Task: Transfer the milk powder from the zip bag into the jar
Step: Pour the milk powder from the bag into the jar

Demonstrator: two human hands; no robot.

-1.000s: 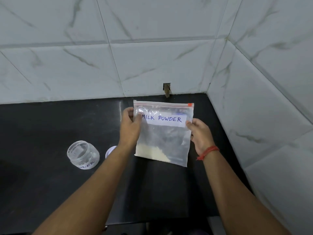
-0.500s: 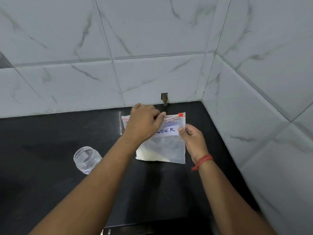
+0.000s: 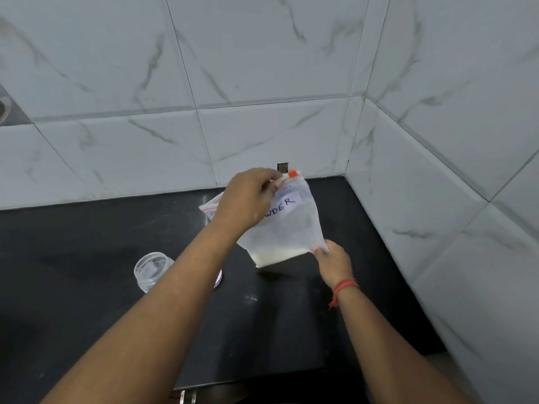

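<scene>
The left hand point(image 3: 248, 199) pinches the zip bag point(image 3: 287, 228) at its top seal; the right hand's fingers point(image 3: 320, 249) pinch its lower corner. Milk powder point(image 3: 280, 255) sits low between them, above the bench point(image 3: 87, 243). If the seal pops open while tilted, powder may spill short of the jar point(image 3: 152, 269), lower left of both hands.

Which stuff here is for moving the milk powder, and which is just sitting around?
For the job:
zip bag, held by both hands
milk powder in its bottom
open jar on the counter

Just lying about:
white lid behind the left arm
metal piece by the wall
</scene>
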